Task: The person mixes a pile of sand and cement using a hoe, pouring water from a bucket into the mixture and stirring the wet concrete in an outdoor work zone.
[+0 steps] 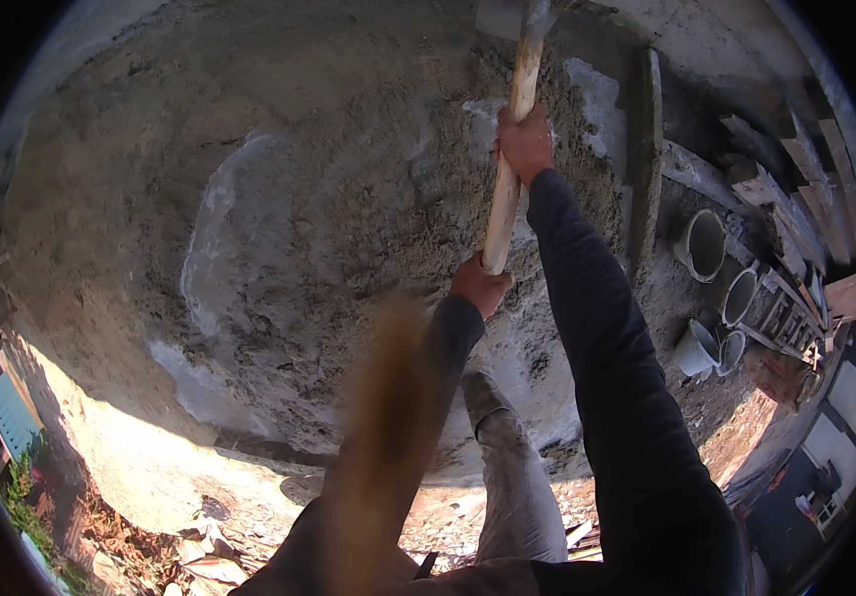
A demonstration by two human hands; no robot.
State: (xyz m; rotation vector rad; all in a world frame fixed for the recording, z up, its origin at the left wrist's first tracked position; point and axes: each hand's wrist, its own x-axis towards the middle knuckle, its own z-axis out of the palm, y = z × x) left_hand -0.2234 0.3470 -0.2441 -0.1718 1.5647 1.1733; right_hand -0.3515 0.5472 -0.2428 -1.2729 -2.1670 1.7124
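Both of my hands grip a long, pale wooden tool handle (pixel 503 211) that slants up and away from me. My right hand (pixel 525 145) is wrapped round it farther up. Nearer my body, my left hand (pixel 481 285) closes round it lower down. At the top edge the handle runs into a grey metal head (pixel 539 16), partly cut off, so its kind is unclear. Beneath lies a broad spread of wet-looking grey-brown mortar or sandy mix (pixel 338 219), rough and clumped. A blurred brown shape (pixel 378 447) close up covers part of my left forearm; I cannot tell what it is.
Several buckets (pixel 701 245) stand at the right, beyond a long board (pixel 644 159) edging the mix. Wooden planks (pixel 795 189) are piled behind them. My boot (pixel 484 397) stands at the near edge. Dry leaves (pixel 214 566) litter the sunlit ground at lower left.
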